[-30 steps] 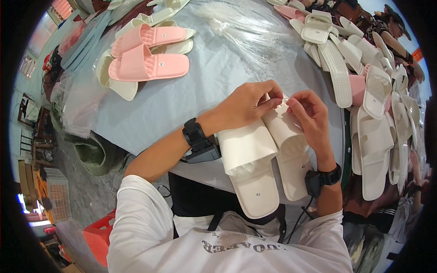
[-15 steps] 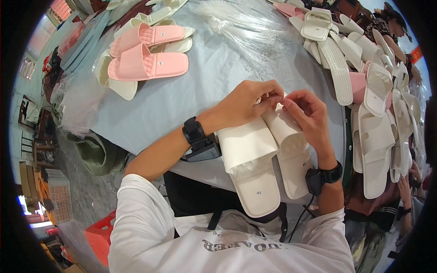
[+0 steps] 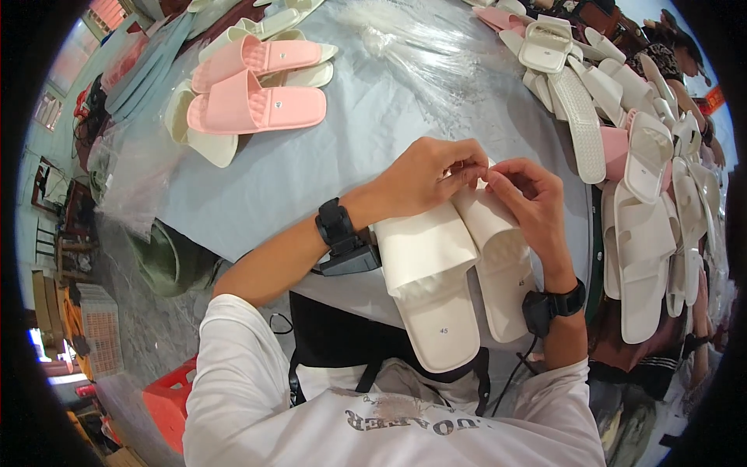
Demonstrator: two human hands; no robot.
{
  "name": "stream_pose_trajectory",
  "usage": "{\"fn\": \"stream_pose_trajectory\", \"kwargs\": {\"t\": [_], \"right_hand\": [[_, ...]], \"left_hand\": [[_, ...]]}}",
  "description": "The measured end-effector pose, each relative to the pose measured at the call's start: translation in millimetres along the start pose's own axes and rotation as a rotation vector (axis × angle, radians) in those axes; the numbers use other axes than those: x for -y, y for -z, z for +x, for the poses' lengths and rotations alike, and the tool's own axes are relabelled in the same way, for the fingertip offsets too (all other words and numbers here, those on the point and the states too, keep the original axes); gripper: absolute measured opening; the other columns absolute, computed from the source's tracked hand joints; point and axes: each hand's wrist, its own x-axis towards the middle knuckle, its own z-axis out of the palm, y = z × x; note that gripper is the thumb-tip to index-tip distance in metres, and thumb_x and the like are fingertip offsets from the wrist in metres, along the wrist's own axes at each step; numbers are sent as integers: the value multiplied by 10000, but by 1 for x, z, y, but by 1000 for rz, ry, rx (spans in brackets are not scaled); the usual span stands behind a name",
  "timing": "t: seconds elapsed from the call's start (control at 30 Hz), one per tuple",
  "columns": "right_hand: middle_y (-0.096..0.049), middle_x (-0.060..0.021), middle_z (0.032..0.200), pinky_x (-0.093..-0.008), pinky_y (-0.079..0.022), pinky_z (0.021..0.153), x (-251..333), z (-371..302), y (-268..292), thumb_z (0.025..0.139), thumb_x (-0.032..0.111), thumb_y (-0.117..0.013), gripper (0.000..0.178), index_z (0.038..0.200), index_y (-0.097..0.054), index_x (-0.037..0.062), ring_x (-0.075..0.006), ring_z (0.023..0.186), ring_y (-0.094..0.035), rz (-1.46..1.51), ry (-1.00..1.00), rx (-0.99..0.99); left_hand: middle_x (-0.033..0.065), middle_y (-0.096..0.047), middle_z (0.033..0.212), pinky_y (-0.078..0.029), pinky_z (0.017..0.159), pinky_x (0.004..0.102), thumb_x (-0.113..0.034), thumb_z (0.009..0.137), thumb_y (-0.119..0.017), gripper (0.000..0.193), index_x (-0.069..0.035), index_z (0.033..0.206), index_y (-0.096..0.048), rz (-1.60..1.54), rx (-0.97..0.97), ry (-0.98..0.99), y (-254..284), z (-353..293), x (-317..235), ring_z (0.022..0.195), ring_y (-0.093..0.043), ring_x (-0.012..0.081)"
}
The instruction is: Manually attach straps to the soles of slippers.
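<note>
Left fingers (image 3: 469,150), right fingers (image 3: 506,189) pinched, on what we can't tell; a hasty tug could skew these cream slippers (image 3: 429,251)!

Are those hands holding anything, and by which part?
It cannot be told: the left hand and right hand meet at the toe end of a cream open-toed slipper, hiding anything pinched.

Cream slippers (image 3: 432,257): moulded plastic or foam look, smooth, matt. Pink slippers (image 3: 294,107): similar, smooth straps, bumpy toe beds. Strand bundle (image 3: 416,58): clear glossy plastic. Table cover (image 3: 249,187): wrinkled, low sheen. Shirt (image 3: 451,436): matt cloth. Red stool (image 3: 170,397): smooth plastic.
</note>
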Motion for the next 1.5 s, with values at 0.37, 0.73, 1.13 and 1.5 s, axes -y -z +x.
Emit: {"fn": "stream_pose_trajectory", "kwargs": {"t": [0.37,0.73,1.13,1.5], "right_hand": [[-749,-34,920,-213,-513,727,4,0,0,966,86,-750,149,1068,-753,-23,-71,829,-673,-44,27,-4],[-734,-33,975,-217,-528,789,2,-1,1,1007,114,-706,171,1101,-696,-28,-76,890,-674,10,67,13],[-669,20,875,-209,-447,689,2,0,-2,1022,106,-666,113,1016,-691,-4,-41,788,-590,-136,159,28],[-639,10,864,-218,-433,665,1,1,0,967,49,-664,62,940,-649,-5,-54,767,-544,-170,174,23]], "left_hand": [[98,-739,901,-564,754,325,-25,990,-652,109,-19,1098,-653,115,26,-13,1,0,0,815,-714,176],[87,-747,946,-518,728,311,-98,1002,-672,162,-39,1151,-649,100,-10,-24,1,0,-4,777,-665,181],[75,-697,889,-533,684,348,-92,890,-767,156,-94,1045,-745,343,-41,-244,6,2,0,806,-669,267],[74,-702,893,-529,702,376,-83,875,-774,137,-76,993,-705,319,-19,-274,3,3,-1,820,-664,287]]}}
